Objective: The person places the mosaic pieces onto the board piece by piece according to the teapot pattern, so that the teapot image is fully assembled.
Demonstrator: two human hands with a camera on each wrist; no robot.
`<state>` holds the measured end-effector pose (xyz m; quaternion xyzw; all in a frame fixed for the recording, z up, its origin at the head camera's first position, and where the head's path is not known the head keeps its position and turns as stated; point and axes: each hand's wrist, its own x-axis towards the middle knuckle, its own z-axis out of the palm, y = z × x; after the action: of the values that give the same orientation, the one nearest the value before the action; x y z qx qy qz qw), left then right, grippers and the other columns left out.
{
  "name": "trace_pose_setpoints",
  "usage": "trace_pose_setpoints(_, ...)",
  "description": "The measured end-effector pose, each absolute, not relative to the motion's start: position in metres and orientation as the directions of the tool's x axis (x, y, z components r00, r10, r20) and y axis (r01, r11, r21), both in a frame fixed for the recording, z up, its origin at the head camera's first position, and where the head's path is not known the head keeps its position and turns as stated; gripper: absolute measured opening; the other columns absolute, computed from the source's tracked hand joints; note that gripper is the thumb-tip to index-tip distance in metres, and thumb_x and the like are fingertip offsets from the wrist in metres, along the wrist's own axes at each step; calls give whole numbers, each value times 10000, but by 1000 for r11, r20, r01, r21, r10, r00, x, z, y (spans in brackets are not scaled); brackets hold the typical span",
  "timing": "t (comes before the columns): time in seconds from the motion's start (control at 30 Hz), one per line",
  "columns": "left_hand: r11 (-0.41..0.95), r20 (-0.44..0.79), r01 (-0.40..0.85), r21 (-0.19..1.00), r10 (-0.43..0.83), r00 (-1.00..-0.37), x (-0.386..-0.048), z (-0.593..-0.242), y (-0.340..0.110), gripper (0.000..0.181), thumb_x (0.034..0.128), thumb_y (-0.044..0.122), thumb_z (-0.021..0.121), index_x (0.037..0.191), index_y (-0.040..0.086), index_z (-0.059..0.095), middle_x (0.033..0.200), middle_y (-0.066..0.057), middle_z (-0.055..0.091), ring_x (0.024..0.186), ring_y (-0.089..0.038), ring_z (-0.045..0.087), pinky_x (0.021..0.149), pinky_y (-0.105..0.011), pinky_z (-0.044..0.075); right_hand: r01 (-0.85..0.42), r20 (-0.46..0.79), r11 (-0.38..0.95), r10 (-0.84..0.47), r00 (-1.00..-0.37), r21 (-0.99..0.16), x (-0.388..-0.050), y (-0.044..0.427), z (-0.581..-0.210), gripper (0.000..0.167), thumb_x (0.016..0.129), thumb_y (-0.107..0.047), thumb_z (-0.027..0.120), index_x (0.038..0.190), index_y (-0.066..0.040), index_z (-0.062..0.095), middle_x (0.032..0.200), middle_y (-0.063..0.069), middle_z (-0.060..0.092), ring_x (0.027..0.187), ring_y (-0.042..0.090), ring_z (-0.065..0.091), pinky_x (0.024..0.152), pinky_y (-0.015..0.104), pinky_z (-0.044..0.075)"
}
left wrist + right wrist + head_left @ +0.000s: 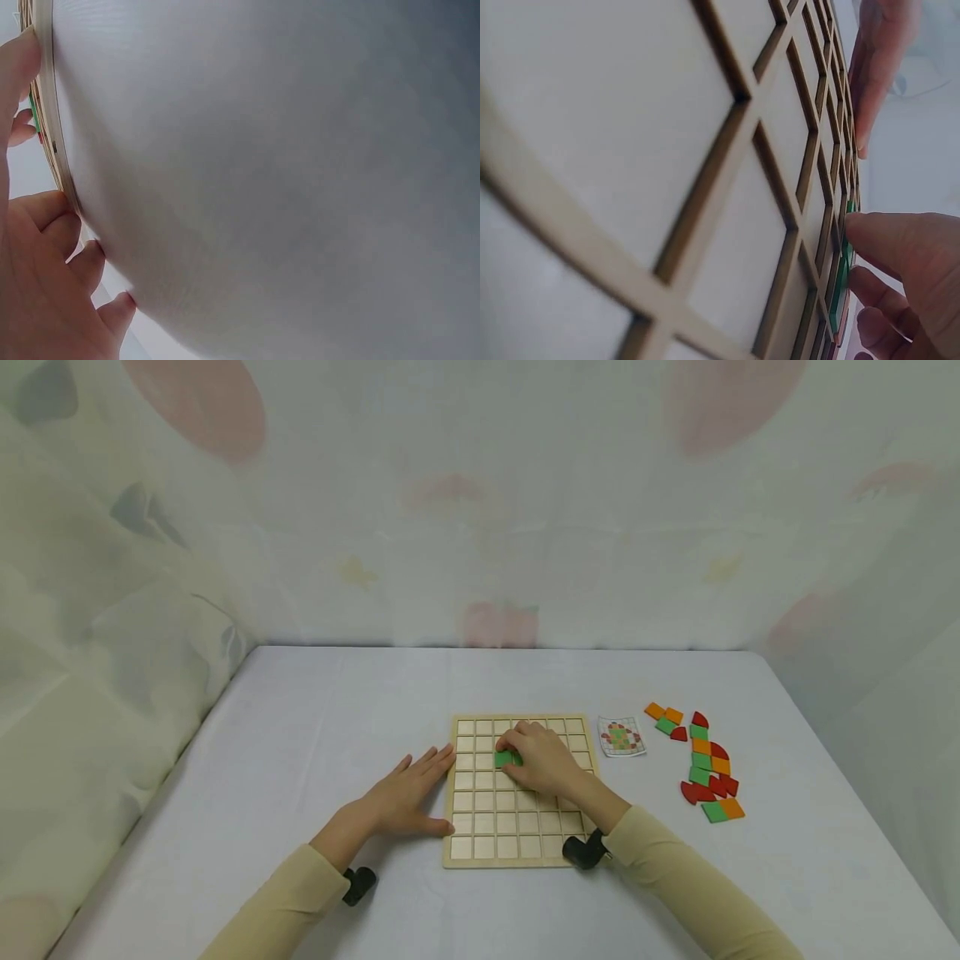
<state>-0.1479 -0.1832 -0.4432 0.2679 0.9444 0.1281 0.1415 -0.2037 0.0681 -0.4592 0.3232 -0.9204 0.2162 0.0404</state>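
A wooden grid board [483,845] lies on the table. My left hand [405,797] is spread along its left side, with thumb and fingertips against the edge. The left wrist view also has this hand [45,277] at the board's rim. Over the upper middle of the grid is my right hand [543,760], fingers bent, thumb and fingertips at the green square tiles [503,760]. A bit of red shows beside those tiles under the fingertips. From the right wrist, the thumb and fingers [885,232] pinch at a green tile [840,292] low against the grid; its far side is hidden.
A small paper pattern card [622,737] lies right of the board. Farther right are loose orange squares [721,766], green squares [701,761] and red quarter-round pieces [700,719], several of each. White cloth walls stand at the back and sides.
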Motion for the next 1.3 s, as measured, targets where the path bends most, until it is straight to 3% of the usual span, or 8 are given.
trace_pose_setpoints(0.47, 828, -190, 467, 310, 536, -823, -148, -443, -184, 1002, 743, 556, 671, 1476, 76, 185, 1548, -44, 133, 1409, -276, 153, 1102, -551, 145, -626, 276, 693, -562, -780, -359, -203, 88, -454, 232, 785, -203, 699, 1007, -149, 659, 957, -11, 621, 880, 173, 576, 733, 325, 485)
trace_pose_setpoints(0.87, 831, -198, 458, 316, 530, -824, -149, -444, -185, 1000, 742, 555, 670, 1477, 80, 186, 1549, -38, 129, 1411, -271, 146, 1106, -545, 139, -558, 299, 666, -473, -829, -495, -208, 133, -441, 205, 834, -131, 668, 1035, -101, 642, 956, 23, 625, 840, 165, 548, 717, 290, 484)
trace_pose_setpoints(1.3, 829, -195, 463, 315, 534, -823, -149, -443, -185, 1005, 742, 572, 659, 1481, 93, 174, 1551, -26, 118, 1413, -258, 142, 1110, -536, 137, -461, 315, 666, -337, -887, -587, -223, 195, -447, 259, 826, -89, 670, 1075, -29, 629, 997, 116, 622, 857, 254, 580, 682, 382, 511)
